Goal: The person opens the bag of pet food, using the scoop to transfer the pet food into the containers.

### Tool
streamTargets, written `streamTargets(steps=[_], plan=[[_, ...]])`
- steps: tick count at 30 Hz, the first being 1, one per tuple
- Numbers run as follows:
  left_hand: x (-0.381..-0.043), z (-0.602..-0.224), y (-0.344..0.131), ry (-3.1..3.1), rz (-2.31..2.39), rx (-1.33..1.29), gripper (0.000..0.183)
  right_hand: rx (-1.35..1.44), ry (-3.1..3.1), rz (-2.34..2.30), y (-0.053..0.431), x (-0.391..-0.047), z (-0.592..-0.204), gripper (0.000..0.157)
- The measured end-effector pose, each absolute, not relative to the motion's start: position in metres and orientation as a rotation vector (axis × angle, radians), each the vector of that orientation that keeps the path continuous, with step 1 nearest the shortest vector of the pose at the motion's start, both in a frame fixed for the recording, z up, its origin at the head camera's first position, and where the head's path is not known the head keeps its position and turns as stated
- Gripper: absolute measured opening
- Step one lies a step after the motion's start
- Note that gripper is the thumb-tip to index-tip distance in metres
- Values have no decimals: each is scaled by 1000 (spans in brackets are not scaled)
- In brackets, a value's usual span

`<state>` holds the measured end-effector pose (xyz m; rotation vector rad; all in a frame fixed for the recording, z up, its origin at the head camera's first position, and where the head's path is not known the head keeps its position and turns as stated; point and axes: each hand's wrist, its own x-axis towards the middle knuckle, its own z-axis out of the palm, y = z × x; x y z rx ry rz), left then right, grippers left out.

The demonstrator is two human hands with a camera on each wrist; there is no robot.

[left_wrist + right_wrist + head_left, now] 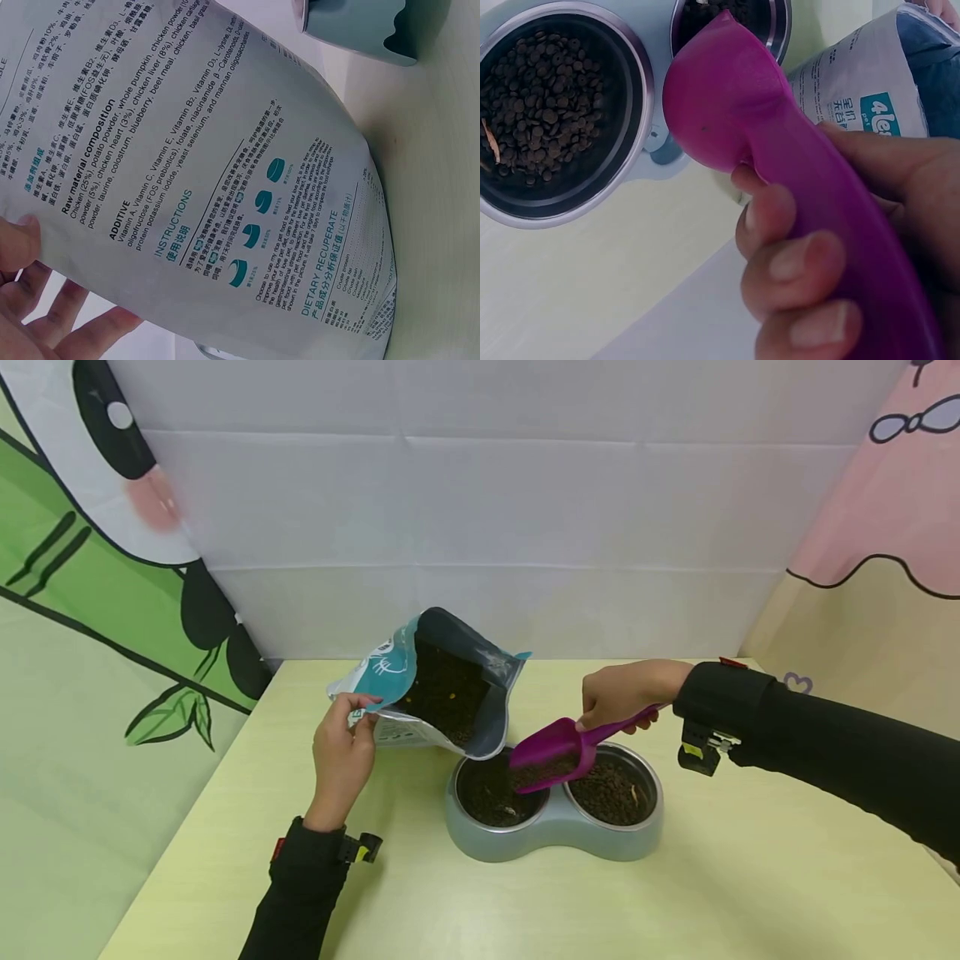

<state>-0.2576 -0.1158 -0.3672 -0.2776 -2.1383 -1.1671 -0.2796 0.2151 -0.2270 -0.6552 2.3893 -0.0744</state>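
Note:
My right hand [618, 693] grips the handle of a purple scoop [551, 743], its fingers curled round it in the right wrist view. Brown kibble lies in the scoop, which tilts over the left bowl [491, 797] of a grey-blue double pet feeder [558, 827]. The right bowl [555, 105] holds a heap of dark kibble with a pale strip in it. With thumb and fingers, my left hand [345, 760] pinches the edge of an opened pet food bag [390, 664], tipped so its kibble shows. Printed text covers the bag's back [202, 172] in the left wrist view.
The feeder stands on a pale yellow table [420, 910], with the bag just behind and left of it. A white cloth [525, 502] hangs behind the table. Cartoon-printed cloths [135, 602] flank both sides.

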Motion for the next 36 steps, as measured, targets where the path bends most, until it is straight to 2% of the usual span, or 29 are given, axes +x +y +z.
streamTargets(steps=[25,36], plan=[[-259,-367,-116,-2133,-1152,-288,14,-723,2531,131,192,-264,-204,27],[-258,-369,-116,-2141,-1167,-268,13,-762,2497,-31,222,-270,-206,21]])
